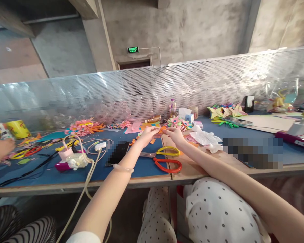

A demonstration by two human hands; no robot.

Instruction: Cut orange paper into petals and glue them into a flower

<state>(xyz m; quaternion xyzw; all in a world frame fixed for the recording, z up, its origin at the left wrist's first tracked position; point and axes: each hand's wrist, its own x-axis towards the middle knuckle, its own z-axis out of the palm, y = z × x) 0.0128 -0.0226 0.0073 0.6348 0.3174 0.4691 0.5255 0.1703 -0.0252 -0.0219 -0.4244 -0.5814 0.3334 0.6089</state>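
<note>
Both my hands meet over the middle of the table, pinching a small piece of orange paper (162, 129) between them. My left hand (147, 135) has its fingers closed at the paper's left side. From the right, my right hand (175, 135) grips the other side with thumb and fingers. Just below lies a pair of scissors (168, 166), its blades pointing left, with one yellow and one red handle loop. Orange paper scraps (152, 141) are scattered around my left hand. Behind my right hand sits a cluster of paper flowers (178, 123).
A black phone (119, 152) and a power strip (62, 166) with cables lie left. Crumpled white tissue (206, 139) is at right. A perforated metal screen (152, 87) closes the table's back. Another person's hand (2, 148) is at far left. Pink paper flowers (82, 127) stand behind.
</note>
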